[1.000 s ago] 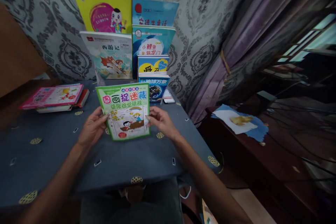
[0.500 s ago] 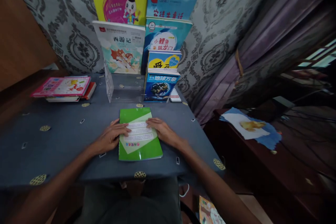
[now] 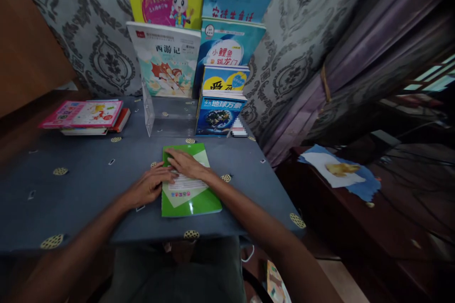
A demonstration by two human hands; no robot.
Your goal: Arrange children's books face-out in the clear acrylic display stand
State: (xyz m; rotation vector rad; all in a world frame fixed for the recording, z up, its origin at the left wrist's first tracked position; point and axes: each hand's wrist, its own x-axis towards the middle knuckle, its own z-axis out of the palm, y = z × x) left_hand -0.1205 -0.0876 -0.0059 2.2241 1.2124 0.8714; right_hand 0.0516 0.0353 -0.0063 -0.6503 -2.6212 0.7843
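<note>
I'm watching both arms reach in over the bench. Left hand comes in low, wrist nearly level, palm down, its straightened fingers lying over the left edge of the green book. Right hand angles across the cover, fingers stretched towards the upper left corner, just above the left. Both are spread fairly flat and clasp nothing; I can't make out the thumbs clearly.

The book lies shut on the bench near its front edge: bright green, a pale slanted panel with fine print, small coloured characters below, and a glossy streak catching light near the bottom.

Cloth underneath, dark blue-grey with yellow dotted motifs. Beyond it, a clear plastic stand, thin-walled and angular, with a blue globe-covered book upright at its right.
</note>
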